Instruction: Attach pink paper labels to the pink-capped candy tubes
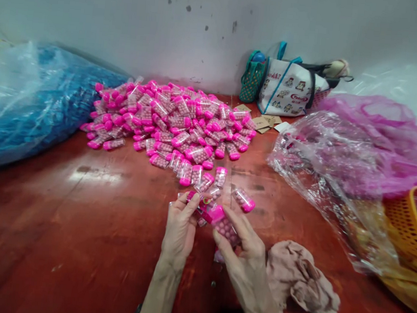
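Observation:
My right hand (248, 259) is closed around a small clear container (225, 228) filled with pink balls. Its bright pink cap points up and left, toward my other hand. Between the thumb and fingers of my left hand (181, 227) is a pink printed label (203, 206) with a bit of green, close to or against that cap; whether they touch I cannot tell. Just beyond my fingers lie several loose containers of the same kind, one of them off to the right (244, 200). Behind them spreads a large pile of these pink-capped containers (175, 114).
A big clear bag of blue pieces (43, 106) rests at left. On the right are a crumpled beige cloth (302, 278), clear and pink plastic bags (327, 153) and a yellow basket (405, 219). Cardboard pieces (265, 123) and a white tote bag (287, 88) sit by the wall.

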Demonstrator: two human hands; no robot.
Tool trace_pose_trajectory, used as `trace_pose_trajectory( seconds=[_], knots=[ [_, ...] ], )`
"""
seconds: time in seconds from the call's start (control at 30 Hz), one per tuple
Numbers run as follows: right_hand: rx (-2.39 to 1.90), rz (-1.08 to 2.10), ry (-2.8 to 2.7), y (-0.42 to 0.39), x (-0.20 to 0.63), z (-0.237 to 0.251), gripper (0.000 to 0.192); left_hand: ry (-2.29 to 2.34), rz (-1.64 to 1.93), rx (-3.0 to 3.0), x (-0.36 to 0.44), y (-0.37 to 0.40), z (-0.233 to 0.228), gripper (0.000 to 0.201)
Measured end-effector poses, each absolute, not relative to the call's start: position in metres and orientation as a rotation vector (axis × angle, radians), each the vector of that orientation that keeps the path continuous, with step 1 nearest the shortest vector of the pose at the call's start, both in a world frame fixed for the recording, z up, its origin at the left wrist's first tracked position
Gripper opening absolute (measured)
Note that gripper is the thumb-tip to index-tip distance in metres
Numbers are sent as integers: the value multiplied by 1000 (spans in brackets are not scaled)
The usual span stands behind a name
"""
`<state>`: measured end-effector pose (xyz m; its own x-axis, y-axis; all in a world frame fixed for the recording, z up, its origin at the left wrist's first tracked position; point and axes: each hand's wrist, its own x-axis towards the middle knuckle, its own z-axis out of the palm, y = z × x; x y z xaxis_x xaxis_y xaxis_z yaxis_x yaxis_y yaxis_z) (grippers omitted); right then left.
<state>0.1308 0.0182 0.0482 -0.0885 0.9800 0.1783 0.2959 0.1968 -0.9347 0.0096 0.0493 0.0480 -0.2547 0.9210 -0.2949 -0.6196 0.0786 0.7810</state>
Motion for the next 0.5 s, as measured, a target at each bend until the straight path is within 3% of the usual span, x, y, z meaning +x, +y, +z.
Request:
trace_pose_trajectory(
  seconds=[0.33, 0.5],
  knots=[
    [-1383, 1121, -1484, 16, 138, 54, 41, 1095, 1476, 594, 8, 44, 42, 14],
    [-1302, 1482, -1330, 15, 143, 57, 35, 1023, 1440, 638, 4, 41, 44, 16]
  ],
)
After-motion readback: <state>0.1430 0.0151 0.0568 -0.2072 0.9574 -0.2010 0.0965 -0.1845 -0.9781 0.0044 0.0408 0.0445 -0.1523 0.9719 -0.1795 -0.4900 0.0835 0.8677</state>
